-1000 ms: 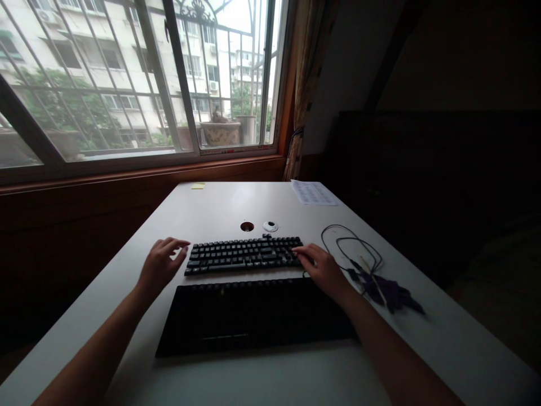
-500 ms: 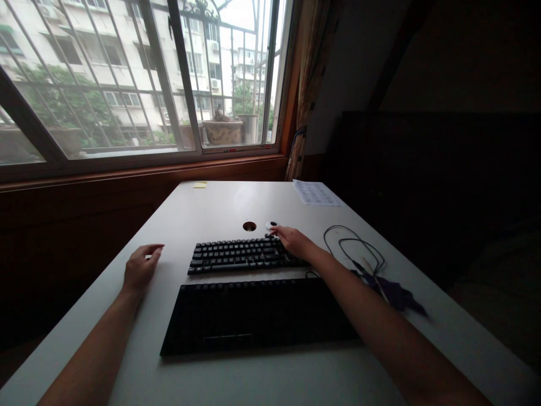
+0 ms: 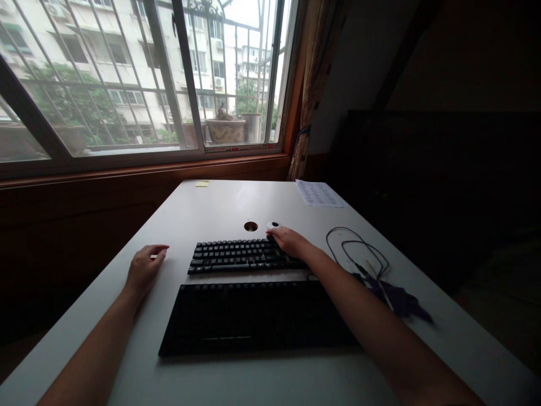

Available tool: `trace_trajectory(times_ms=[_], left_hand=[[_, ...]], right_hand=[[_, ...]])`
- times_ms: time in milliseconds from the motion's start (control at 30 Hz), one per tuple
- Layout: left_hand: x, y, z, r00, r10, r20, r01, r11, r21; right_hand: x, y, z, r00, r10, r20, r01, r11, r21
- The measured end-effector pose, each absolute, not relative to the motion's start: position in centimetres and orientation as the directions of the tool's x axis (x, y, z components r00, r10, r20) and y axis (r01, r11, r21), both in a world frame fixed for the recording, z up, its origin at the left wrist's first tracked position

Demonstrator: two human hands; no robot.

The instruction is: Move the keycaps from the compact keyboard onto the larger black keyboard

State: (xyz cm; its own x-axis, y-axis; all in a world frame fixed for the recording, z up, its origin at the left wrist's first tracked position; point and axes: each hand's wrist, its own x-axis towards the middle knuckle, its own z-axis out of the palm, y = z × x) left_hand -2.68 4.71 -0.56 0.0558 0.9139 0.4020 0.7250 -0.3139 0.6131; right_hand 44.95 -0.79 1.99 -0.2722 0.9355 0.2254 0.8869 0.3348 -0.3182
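Observation:
A black keyboard (image 3: pixel 236 255) lies across the middle of the white desk (image 3: pixel 220 206). Nearer to me lies a larger black flat pad or tray (image 3: pixel 249 316). My right hand (image 3: pixel 291 241) reaches over the keyboard's far right corner, fingertips touching a small white round cap (image 3: pixel 273 225) beside a round cable hole (image 3: pixel 251 226). My left hand (image 3: pixel 143 268) rests on the desk left of the keyboard, fingers loosely apart, holding nothing.
A coiled black cable (image 3: pixel 357 251) and a dark purple cloth-like item (image 3: pixel 395 296) lie to the right. A printed sheet (image 3: pixel 318 193) sits at the far right corner, a yellow sticky note (image 3: pixel 202 183) at the far edge. A barred window (image 3: pixel 139 79) stands behind the desk.
My right hand left the keyboard's right end and reached forward to the white cap. My left hand drew away from the keyboard's left end to the bare desk.

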Motion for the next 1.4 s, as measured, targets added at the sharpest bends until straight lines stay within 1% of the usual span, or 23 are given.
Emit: trace_trajectory(times_ms=[400,633,833,1200,1400], left_hand=[[-3.0,4.9,-1.0,0.092,0.907,0.410,0.754,-0.333,0.567],[-3.0,5.0,-1.1,0.088,0.906,0.414,0.749,-0.334,0.572],[-2.7,4.6,-0.6,0.087,0.910,0.405,0.745,-0.329,0.580],[-2.8,4.6,-0.8,0.100,0.911,0.399,0.738,-0.337,0.584],[-2.8,4.7,-0.9,0.116,0.904,0.412,0.753,-0.350,0.557]], right_hand=[[46.6,-1.3,2.4,-0.228,0.951,0.208,0.911,0.284,-0.299],[46.8,-0.8,2.5,-0.222,0.954,0.199,0.911,0.276,-0.307],[46.8,-0.4,2.7,-0.211,0.951,0.227,0.905,0.277,-0.323],[47.8,-0.6,3.1,-0.143,0.956,0.257,0.909,0.229,-0.347],[48.0,-1.0,3.0,-0.154,0.953,0.260,0.903,0.242,-0.354]])
